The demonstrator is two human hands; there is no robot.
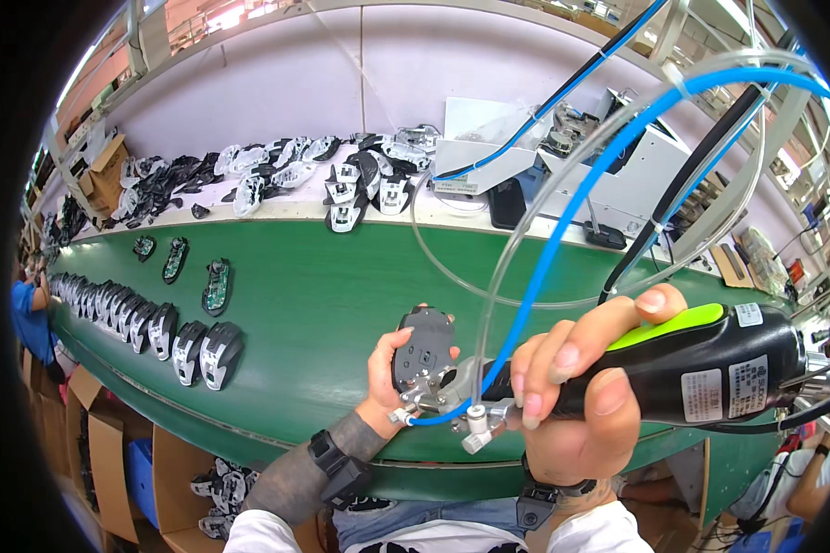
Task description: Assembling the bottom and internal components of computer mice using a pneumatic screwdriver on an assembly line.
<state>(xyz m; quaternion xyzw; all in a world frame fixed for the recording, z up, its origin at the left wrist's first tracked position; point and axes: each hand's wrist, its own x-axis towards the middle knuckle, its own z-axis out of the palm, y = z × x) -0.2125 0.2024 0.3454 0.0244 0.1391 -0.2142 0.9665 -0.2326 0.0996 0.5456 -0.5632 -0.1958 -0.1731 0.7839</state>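
My left hand is closed around a dark computer mouse, its flat underside turned up. My right hand grips a black power screwdriver with a bright green lever. The tool lies nearly level, its front end pointing left toward the mouse. Metal fittings at that end overlap the mouse's lower edge, so I cannot tell whether the bit touches it. A blue air tube and a clear tube rise from the fittings and arch to the upper right.
On the green conveyor belt a row of mouse shells stretches left, with green circuit boards behind. Loose white and black mouse parts crowd the back ledge beside a white machine. Cardboard boxes stand below; another person is far left.
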